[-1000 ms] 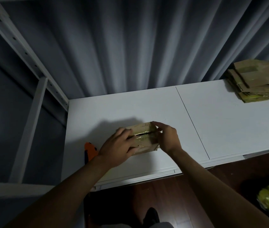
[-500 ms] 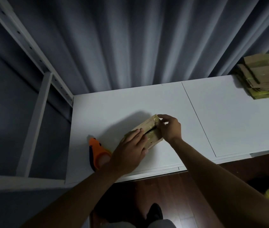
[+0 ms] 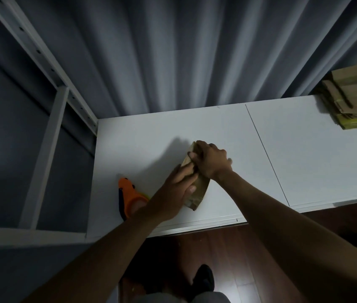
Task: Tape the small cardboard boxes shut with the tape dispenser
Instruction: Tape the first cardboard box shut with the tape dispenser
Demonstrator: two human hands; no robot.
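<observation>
A small brown cardboard box [image 3: 200,191] lies on the white table [image 3: 142,145], turned so its long side runs away from me. My right hand [image 3: 211,160] grips its far end, fingers curled over the top. My left hand [image 3: 176,189] lies over the near part, fingers stretched along the top and thumb against the side. An orange tape dispenser [image 3: 129,197] rests on the table just left of my left wrist, with neither hand on it. Both hands hide most of the box's top seam.
A stack of flattened brown cardboard boxes [image 3: 354,101] sits at the table's far right. Grey curtains hang behind the table. A white metal shelf frame [image 3: 48,149] stands to the left. Dark wooden floor and my shoe lie below the table's front edge.
The box has been rotated from lying crosswise to pointing away from me. My right hand has shifted onto its far end and my left hand lies along its top.
</observation>
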